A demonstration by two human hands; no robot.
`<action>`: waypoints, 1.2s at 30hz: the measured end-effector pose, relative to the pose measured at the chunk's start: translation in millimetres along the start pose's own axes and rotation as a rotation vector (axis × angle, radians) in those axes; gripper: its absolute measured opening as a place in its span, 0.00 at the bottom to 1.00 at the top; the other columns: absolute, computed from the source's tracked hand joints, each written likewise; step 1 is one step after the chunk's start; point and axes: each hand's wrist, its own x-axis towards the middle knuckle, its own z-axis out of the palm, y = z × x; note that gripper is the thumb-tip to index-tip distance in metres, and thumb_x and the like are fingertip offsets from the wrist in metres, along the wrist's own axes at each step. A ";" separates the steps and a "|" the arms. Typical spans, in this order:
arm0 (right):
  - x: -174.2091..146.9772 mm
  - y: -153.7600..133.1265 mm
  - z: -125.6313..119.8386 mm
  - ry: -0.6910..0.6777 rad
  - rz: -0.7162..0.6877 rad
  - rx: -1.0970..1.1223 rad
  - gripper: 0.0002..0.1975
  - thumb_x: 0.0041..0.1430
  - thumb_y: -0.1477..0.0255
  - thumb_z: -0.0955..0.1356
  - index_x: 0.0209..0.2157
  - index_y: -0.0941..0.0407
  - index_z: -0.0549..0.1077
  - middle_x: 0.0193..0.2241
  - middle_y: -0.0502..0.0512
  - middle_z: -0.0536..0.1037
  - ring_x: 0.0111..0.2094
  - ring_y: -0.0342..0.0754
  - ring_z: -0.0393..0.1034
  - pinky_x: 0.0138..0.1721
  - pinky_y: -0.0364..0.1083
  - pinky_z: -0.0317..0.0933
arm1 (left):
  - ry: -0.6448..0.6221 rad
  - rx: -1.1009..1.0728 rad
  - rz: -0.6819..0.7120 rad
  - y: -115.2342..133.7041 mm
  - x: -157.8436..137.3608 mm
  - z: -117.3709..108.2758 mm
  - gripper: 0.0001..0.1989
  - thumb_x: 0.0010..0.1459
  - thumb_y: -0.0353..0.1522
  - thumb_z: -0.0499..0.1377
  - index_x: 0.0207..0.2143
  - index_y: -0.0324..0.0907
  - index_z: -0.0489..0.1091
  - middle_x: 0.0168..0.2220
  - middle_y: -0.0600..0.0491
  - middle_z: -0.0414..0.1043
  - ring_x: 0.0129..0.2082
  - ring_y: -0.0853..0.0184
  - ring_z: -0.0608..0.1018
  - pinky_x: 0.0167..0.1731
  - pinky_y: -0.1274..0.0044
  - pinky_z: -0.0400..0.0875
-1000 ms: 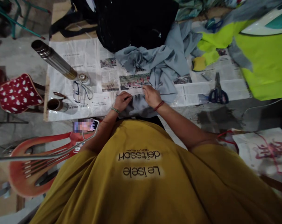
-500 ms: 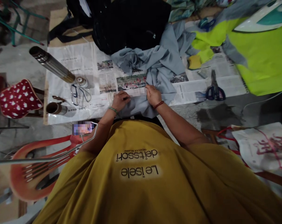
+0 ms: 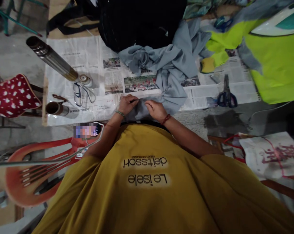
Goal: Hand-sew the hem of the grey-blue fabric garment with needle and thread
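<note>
Grey cloth [image 3: 172,85] lies bunched over the newspaper-covered table and runs down to the edge nearest my body. My left hand [image 3: 127,105], with a green bracelet at the wrist, pinches this cloth between thumb and fingers. Just to its right, my right hand [image 3: 157,111], wearing a dark red beaded bracelet, is closed in a pinch over the same piece. Only a small gap separates the fingertips of both hands. Whether a needle or thread is between the right fingers is too small to tell.
Dark-handled scissors [image 3: 226,94] lie to the right, near a yellow pad [image 3: 207,65]. An iron [image 3: 278,22] rests on bright yellow-green fabric [image 3: 280,65]. Glasses [image 3: 78,94], a steel flask [image 3: 53,60] and a cup [image 3: 55,109] occupy the left. A black bag [image 3: 139,22] stands behind.
My right hand has come left and toward my body, closer to the left hand, still in a pinch. My left hand stays at the cloth. The whole view has shifted slightly.
</note>
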 end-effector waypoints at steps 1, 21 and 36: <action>-1.3 -4.3 2.8 -0.062 0.032 -0.047 0.14 0.70 0.71 0.61 0.44 0.56 0.78 0.44 0.60 0.83 0.46 0.52 0.75 0.49 0.47 0.65 | 0.005 0.002 0.004 -0.7 0.0 0.5 0.06 0.59 0.35 0.63 0.33 0.43 0.80 0.34 0.51 0.80 0.36 0.64 0.80 0.43 0.71 0.76; 10.8 -36.2 1.7 -0.221 0.274 -0.208 0.16 0.74 0.70 0.58 0.50 0.58 0.74 0.40 0.64 0.81 0.43 0.55 0.75 0.45 0.49 0.60 | -0.019 0.083 -0.012 3.3 -3.2 -2.8 0.06 0.60 0.33 0.63 0.34 0.44 0.80 0.36 0.51 0.82 0.40 0.63 0.81 0.47 0.70 0.75; 35.2 -50.3 13.3 -0.203 0.326 -0.177 0.17 0.71 0.76 0.59 0.46 0.58 0.79 0.45 0.61 0.83 0.48 0.52 0.76 0.46 0.45 0.63 | -0.087 0.124 0.035 -0.6 -5.7 -1.5 0.07 0.60 0.30 0.59 0.35 0.44 0.79 0.37 0.50 0.81 0.40 0.62 0.81 0.47 0.69 0.74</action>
